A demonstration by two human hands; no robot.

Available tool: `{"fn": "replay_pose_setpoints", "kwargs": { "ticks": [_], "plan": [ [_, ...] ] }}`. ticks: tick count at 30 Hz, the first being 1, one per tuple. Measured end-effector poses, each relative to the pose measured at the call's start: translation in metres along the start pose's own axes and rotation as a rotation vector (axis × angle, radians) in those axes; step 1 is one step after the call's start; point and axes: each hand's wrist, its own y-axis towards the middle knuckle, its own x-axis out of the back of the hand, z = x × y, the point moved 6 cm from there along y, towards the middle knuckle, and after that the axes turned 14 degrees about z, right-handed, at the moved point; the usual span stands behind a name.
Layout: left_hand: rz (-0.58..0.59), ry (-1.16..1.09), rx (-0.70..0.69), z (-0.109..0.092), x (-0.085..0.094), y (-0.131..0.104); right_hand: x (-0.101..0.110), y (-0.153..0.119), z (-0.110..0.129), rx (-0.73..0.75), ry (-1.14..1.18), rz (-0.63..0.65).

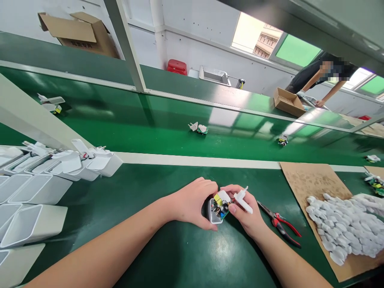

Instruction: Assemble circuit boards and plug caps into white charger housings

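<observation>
Over the green bench, my left hand [190, 202] curls around a small white plastic housing [214, 219]. A circuit board [222, 206] with yellow, black and blue components sits at the housing's open end; how deep it goes I cannot tell. My right hand [253, 220] is closed, thumb and fingers gripping the board's edge, with a white plug end piece [243, 202] lying across the fingers. Its metal pin points up and away. Red wiring shows between board and plug piece. Just right of my right hand lie red-and-black pliers [279, 225].
White housings [39, 222] stand in rows at left, some topped with plug pieces. Cardboard [315, 180] at right bears a pile of small white pieces [345, 228]. Board assemblies [200, 128] lie along the green belt [162, 120]. Across it, a person [318, 80] handles something beside a box [288, 102].
</observation>
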Motion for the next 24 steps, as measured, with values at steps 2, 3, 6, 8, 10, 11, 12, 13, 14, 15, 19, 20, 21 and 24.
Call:
{"fn": "replay_pose_setpoints", "kwargs": {
  "ticks": [2, 3, 6, 8, 10, 11, 12, 13, 14, 15, 19, 20, 21, 24],
  "plan": [
    [0.002, 0.004, 0.001, -0.001, 0.000, 0.000, 0.000, -0.001, 0.001, 0.006, -0.022, 0.011],
    [0.002, 0.008, 0.002, -0.001, 0.000, 0.000, 0.000, -0.001, 0.001, 0.010, -0.034, 0.017],
    [0.000, 0.019, 0.004, -0.001, 0.000, -0.001, 0.001, -0.002, 0.006, 0.039, -0.085, 0.033],
    [-0.007, 0.020, 0.003, 0.001, -0.001, -0.001, 0.000, -0.001, 0.014, 0.081, -0.138, 0.059],
    [-0.013, 0.009, -0.003, 0.002, -0.001, -0.002, -0.001, -0.001, 0.024, 0.145, -0.211, 0.081],
    [-0.015, 0.000, -0.008, 0.002, -0.001, -0.002, -0.001, -0.001, 0.029, 0.181, -0.257, 0.088],
    [-0.016, -0.011, -0.013, 0.003, -0.002, -0.002, -0.002, -0.002, 0.033, 0.219, -0.305, 0.092],
    [-0.017, -0.021, -0.019, 0.003, -0.002, -0.002, -0.004, -0.003, 0.037, 0.253, -0.353, 0.098],
    [-0.019, -0.032, -0.023, 0.003, -0.002, -0.002, -0.005, -0.004, 0.039, 0.282, -0.397, 0.104],
    [-0.022, -0.039, -0.026, 0.003, -0.002, -0.002, -0.007, -0.005, 0.041, 0.300, -0.435, 0.110],
    [-0.023, -0.046, -0.043, 0.005, -0.004, -0.001, -0.011, -0.010, 0.042, 0.329, -0.553, 0.119],
    [-0.024, -0.044, -0.047, 0.006, -0.004, -0.001, -0.012, -0.011, 0.042, 0.332, -0.578, 0.124],
    [-0.023, -0.043, -0.051, 0.006, -0.005, -0.001, -0.013, -0.011, 0.043, 0.334, -0.603, 0.135],
    [-0.024, -0.039, -0.058, 0.006, -0.005, 0.000, -0.015, -0.012, 0.045, 0.324, -0.667, 0.164]
  ]
}}
